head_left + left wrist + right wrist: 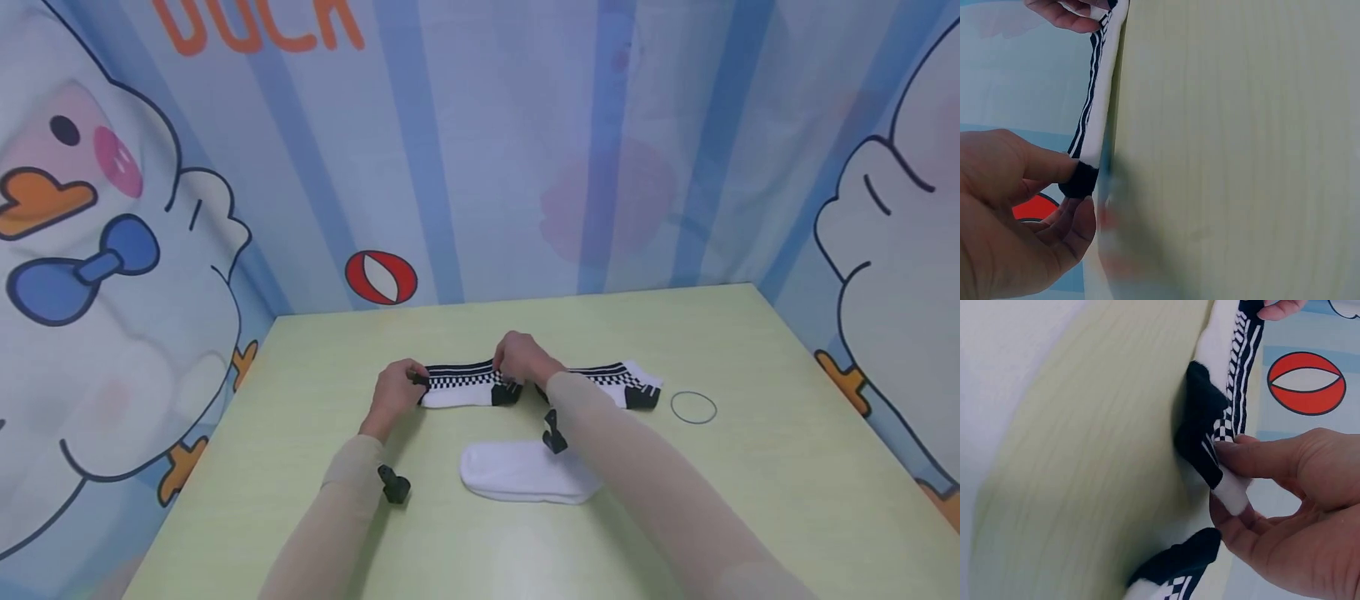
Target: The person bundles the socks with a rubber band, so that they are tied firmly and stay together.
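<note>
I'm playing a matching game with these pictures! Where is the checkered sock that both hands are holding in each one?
Head: the checkered sock is near the middle, a bit low, between the left hand and right hand.
Left wrist: left of centre, running from the top edge down to the left hand.
Right wrist: right of centre, running from the top edge down to the right hand.
Shared landmark: the red-and-white ball on the backdrop, partly hidden in the left wrist view.
</note>
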Demonstrator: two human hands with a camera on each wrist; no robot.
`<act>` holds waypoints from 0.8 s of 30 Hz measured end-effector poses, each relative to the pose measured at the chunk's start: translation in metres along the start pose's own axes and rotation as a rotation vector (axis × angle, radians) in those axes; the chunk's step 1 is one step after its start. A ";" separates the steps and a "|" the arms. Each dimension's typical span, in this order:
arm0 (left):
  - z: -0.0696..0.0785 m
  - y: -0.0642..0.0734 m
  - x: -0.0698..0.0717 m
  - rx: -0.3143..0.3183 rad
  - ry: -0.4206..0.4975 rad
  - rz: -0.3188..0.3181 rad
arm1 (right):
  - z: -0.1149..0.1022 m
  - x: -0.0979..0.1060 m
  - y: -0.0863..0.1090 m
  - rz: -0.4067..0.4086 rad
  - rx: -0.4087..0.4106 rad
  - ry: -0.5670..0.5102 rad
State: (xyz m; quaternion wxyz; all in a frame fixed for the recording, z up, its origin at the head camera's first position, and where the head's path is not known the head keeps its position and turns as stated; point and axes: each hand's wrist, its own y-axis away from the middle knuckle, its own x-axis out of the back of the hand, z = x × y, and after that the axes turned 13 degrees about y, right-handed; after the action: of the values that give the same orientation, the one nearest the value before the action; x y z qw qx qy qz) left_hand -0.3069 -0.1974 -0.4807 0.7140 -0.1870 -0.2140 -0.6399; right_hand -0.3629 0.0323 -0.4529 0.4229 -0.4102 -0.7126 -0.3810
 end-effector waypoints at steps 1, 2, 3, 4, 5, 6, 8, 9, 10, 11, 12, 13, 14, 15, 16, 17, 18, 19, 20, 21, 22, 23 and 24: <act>0.000 0.000 0.000 0.001 0.005 -0.002 | 0.000 0.001 0.001 -0.009 -0.012 -0.022; 0.000 0.000 0.000 0.000 0.010 -0.005 | 0.000 0.002 0.003 -0.013 -0.021 -0.040; 0.000 0.001 -0.001 -0.004 0.013 -0.007 | -0.001 0.004 0.004 -0.016 -0.028 -0.056; 0.001 0.001 -0.001 -0.009 0.015 -0.009 | -0.001 0.005 0.005 -0.016 -0.030 -0.070; 0.001 0.001 -0.001 -0.012 0.020 -0.011 | -0.002 0.007 0.006 -0.018 -0.031 -0.081; 0.001 0.001 -0.001 -0.014 0.024 -0.012 | -0.002 0.008 0.007 -0.020 -0.029 -0.088; 0.002 0.001 0.000 -0.017 0.029 -0.016 | -0.002 0.010 0.010 -0.020 -0.017 -0.091; 0.003 0.002 0.000 -0.016 0.031 -0.018 | -0.002 0.011 0.011 -0.019 -0.011 -0.093; 0.003 0.002 0.000 -0.016 0.034 -0.019 | -0.002 0.013 0.013 -0.016 -0.005 -0.096; 0.004 0.002 0.001 -0.015 0.040 -0.021 | -0.002 0.014 0.014 -0.013 0.000 -0.097; 0.003 0.002 0.001 -0.014 0.046 -0.022 | -0.001 0.015 0.016 -0.009 0.006 -0.095; 0.004 0.003 0.002 -0.014 0.057 -0.022 | -0.001 0.016 0.017 -0.005 0.012 -0.096; 0.004 0.003 0.002 -0.018 0.064 -0.021 | 0.000 0.017 0.019 -0.001 0.018 -0.099; 0.004 0.003 0.003 -0.019 0.072 -0.019 | 0.001 0.018 0.021 0.002 0.021 -0.103; 0.004 0.003 0.003 -0.020 0.082 -0.017 | 0.002 0.018 0.022 0.003 0.026 -0.106; 0.005 0.003 0.003 -0.019 0.093 -0.016 | 0.003 0.019 0.024 0.003 0.032 -0.107; 0.005 0.004 0.003 -0.020 0.101 -0.015 | 0.003 0.020 0.025 0.002 0.038 -0.111; 0.006 0.004 0.003 -0.021 0.111 -0.014 | 0.004 0.021 0.026 0.001 0.043 -0.111; 0.006 0.004 0.003 -0.026 0.117 -0.016 | 0.005 0.022 0.028 0.002 0.045 -0.112; 0.007 0.004 0.003 -0.027 0.132 -0.019 | 0.005 0.023 0.029 0.002 0.047 -0.112; 0.008 0.004 0.002 -0.028 0.154 -0.026 | 0.006 0.024 0.031 0.004 0.049 -0.113; 0.009 0.004 0.002 -0.028 0.177 -0.035 | 0.007 0.024 0.032 0.003 0.050 -0.117; 0.009 0.005 0.002 -0.028 0.199 -0.045 | 0.007 0.024 0.033 0.002 0.051 -0.122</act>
State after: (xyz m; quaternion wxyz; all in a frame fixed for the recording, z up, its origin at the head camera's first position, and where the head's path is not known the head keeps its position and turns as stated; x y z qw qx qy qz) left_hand -0.3027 -0.1932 -0.4718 0.7145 -0.1277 -0.1371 -0.6740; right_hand -0.3428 0.0574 -0.4269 0.3896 -0.4226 -0.7460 -0.3365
